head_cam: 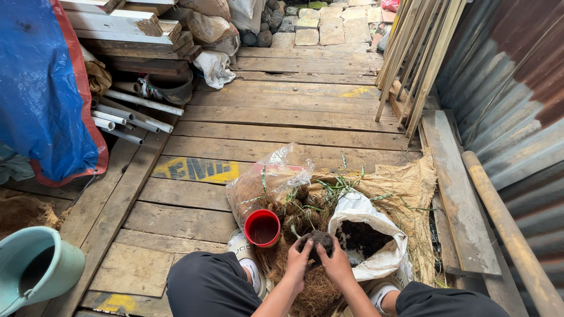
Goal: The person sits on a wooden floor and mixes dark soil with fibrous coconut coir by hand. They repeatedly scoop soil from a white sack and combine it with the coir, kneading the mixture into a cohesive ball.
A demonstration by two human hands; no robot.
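Note:
My left hand (298, 262) and my right hand (336, 264) are cupped together around a dark ball of soil and fibre (320, 240), held just above a pile of brown coconut fibre (311, 290). A red plastic cup (262, 228) stands just left of my hands. To the right lies an open white sack with dark soil inside (365, 238). Small green seedlings with grassy leaves (320, 196) lie behind, next to a clear plastic bag of fibre (261, 188). A tan burlap sheet (411, 188) lies under it all.
A teal bucket (35, 267) stands at the lower left. Grey pipes (126, 114), stacked planks (126, 29) and a blue tarp (41, 88) fill the left side. Wooden slats (414, 58) lean on a corrugated metal wall (511, 94). A wooden pole (505, 226) lies at the right.

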